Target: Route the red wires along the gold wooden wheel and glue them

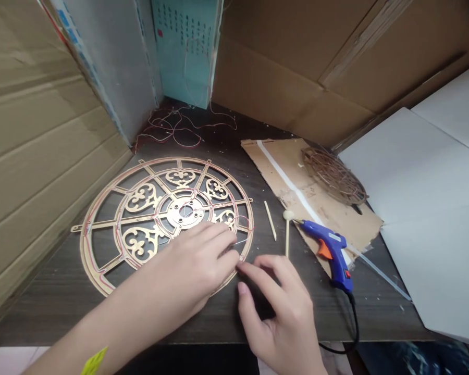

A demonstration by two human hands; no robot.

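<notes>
A round wooden openwork wheel (174, 214) with spokes and scroll-shaped inserts lies flat on the dark table. Thin reddish and pale wires run along its rings and spokes. My left hand (203, 255) reaches across its near right part, fingers curled down near the rim; what the fingertips pinch is hidden. My right hand (281, 307) is beside the wheel's near right edge. Its index fingertip meets the rim close to the left fingers, while the thumb stays apart from it. A short thin wire shows just beyond the left fingers.
A blue glue gun (326, 245) with an orange trigger lies at the right, its black cable running off the front edge. Near it are a pointed wooden stick (270, 221), a round-headed stick (287, 234), cardboard (258, 156) and a brown woven disc (332, 174). Loose wires (175, 130) lie behind.
</notes>
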